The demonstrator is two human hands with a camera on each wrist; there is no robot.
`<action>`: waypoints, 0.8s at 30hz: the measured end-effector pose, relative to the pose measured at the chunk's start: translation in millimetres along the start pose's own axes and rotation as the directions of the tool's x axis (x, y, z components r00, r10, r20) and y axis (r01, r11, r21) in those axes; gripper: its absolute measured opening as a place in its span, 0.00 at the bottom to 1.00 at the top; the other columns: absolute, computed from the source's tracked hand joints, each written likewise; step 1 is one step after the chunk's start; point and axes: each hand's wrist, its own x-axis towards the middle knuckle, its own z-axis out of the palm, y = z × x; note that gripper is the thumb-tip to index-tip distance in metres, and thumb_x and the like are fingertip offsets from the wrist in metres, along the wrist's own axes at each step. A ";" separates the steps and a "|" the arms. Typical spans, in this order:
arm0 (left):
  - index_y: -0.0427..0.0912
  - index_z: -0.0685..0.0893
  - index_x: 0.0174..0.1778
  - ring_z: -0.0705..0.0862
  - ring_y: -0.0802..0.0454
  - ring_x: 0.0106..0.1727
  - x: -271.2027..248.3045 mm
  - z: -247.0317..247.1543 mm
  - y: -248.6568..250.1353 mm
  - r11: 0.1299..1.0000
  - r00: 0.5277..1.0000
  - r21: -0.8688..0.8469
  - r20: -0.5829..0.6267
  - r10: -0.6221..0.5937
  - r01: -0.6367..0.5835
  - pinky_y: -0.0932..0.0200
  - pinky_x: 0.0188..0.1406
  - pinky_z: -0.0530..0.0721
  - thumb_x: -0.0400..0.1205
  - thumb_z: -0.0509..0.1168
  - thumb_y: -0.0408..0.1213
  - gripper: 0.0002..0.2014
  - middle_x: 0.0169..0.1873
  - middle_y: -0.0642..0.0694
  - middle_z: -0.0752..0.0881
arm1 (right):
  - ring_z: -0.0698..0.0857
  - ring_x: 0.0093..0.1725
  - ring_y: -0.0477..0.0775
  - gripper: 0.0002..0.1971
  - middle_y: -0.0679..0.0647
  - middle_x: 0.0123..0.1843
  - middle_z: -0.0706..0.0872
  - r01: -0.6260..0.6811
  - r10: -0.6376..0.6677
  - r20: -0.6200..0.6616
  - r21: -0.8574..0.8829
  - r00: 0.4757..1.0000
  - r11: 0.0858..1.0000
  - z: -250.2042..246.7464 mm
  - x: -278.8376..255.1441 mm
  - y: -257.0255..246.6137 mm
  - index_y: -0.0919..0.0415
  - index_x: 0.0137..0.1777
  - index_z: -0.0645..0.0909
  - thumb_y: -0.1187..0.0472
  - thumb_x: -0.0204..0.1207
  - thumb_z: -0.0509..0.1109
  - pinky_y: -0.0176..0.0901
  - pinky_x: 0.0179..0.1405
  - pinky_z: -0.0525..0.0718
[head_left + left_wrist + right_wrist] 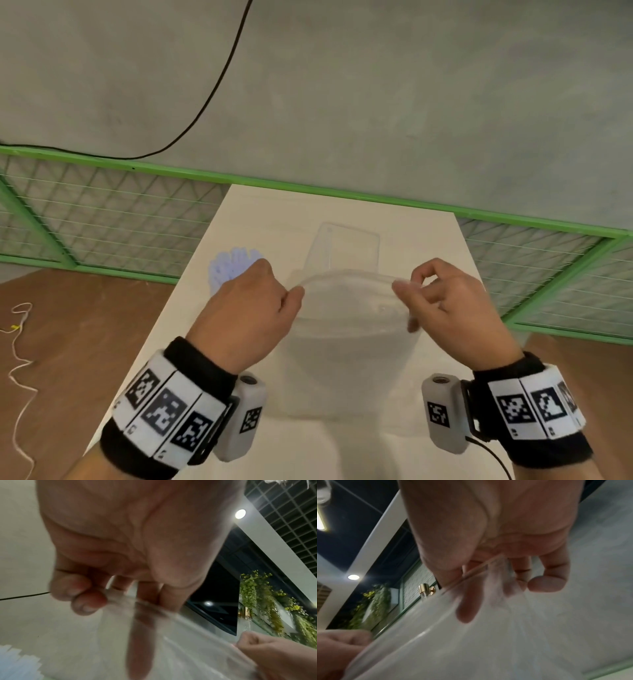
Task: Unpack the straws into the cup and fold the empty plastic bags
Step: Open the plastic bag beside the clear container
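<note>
Straws [233,269], pale blue-white and bunched upright, stand at the left of the white table [442,246], partly hidden behind the left hand [253,308]; whatever holds them cannot be made out (their stepped tips also show at the lower left corner of the left wrist view [18,661]). That left hand pinches the left end of a clear plastic bag [349,329] between thumb and forefinger, its other fingers curled in; the left wrist view shows the film [171,635] running out from the pinch toward the other hand [278,655]. The bag is held above the table's middle, its top edge drawn in a shallow arc between the two hands and the rest hanging down toward the person. Beyond it, further back on the table, a second clear bag [349,246] lies flat. At the right, the right hand [455,308] pinches the bag's other end with thumb and forefinger, remaining fingers loosely bent; the right wrist view shows the film [488,635] caught there. Both wrists carry black bands with printed markers and a small camera.
</note>
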 end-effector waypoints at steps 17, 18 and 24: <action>0.55 0.84 0.52 0.86 0.50 0.40 3.1 49.3 5.7 0.506 0.946 -0.823 0.322 0.039 0.259 0.43 0.56 0.84 0.66 0.71 0.37 0.18 0.39 0.51 0.87 | 0.65 0.80 0.43 0.45 0.36 0.81 0.67 -0.352 0.108 0.712 0.205 0.694 0.913 19.2 0.4 1.1 0.18 0.74 0.60 0.54 0.60 0.69 0.50 0.81 0.64; 0.53 0.84 0.46 0.83 0.48 0.38 2.4 51.0 5.9 0.516 0.948 -0.820 0.314 0.046 0.246 0.41 0.51 0.84 0.66 0.69 0.33 0.14 0.36 0.49 0.84 | 0.63 0.80 0.41 0.42 0.34 0.81 0.66 -0.371 0.114 0.707 0.220 0.698 0.902 24.1 1.4 4.4 0.19 0.75 0.61 0.50 0.62 0.71 0.50 0.82 0.62; 0.48 0.85 0.40 0.83 0.53 0.52 9.1 70.7 -7.9 0.639 0.948 -0.728 0.319 -0.005 0.248 0.54 0.51 0.87 0.75 0.62 0.17 0.18 0.52 0.50 0.84 | 0.84 0.62 0.44 0.18 0.51 0.65 0.87 -0.433 0.200 0.584 0.291 0.787 0.853 49.7 6.8 28.6 0.50 0.71 0.81 0.59 0.82 0.69 0.43 0.70 0.78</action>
